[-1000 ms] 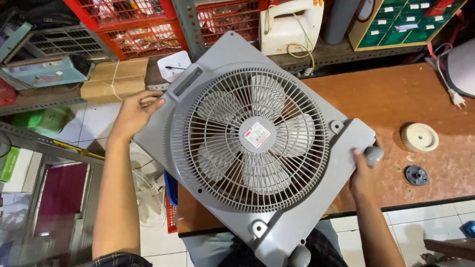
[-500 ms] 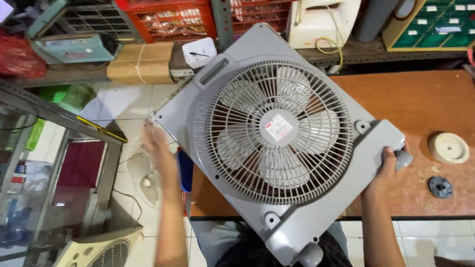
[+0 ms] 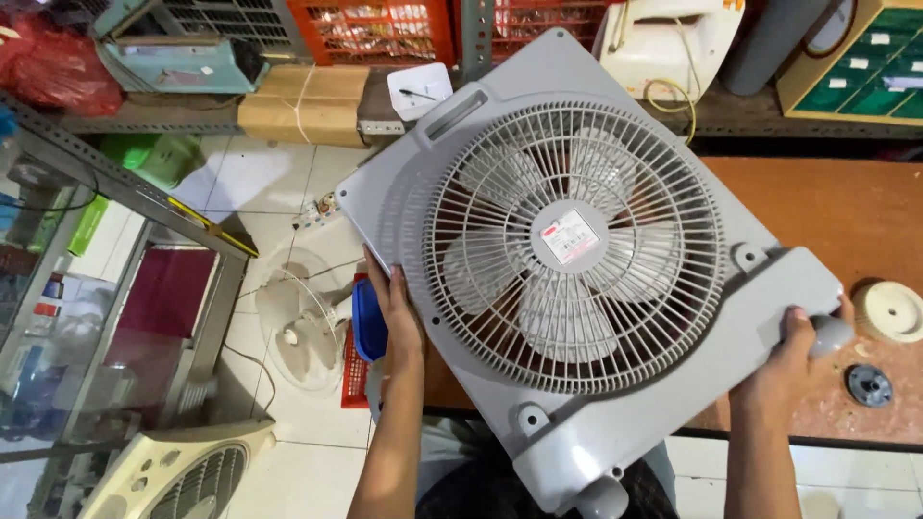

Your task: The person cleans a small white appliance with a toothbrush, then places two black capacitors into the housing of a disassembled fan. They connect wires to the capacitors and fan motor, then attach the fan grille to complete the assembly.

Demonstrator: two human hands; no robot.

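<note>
Head view shows a square grey plastic box fan with a round front grille held face-up and turned diamond-wise, partly over the brown wooden bench and partly over the white tiled floor to the left. Compared with a second ago, the left hand has slid from the far-left corner of the housing down along the left edge and now lies flat against the near-left side, fingers extended along the rim, not wrapped round anything. The right hand has stayed at the right corner, closed around the grey knob-like foot there. The fan sits further right and nearer in the picture than before, so the grip has moved lower on the body, which suggests the person is repositioning it, not setting it down.

On the bench to the right lie a cream round plastic cap and a small dark grey disc-shaped part, both apart from the fan. A blue curved object shows just left of the left hand, and a cream fan housing rests on the floor at near left
</note>
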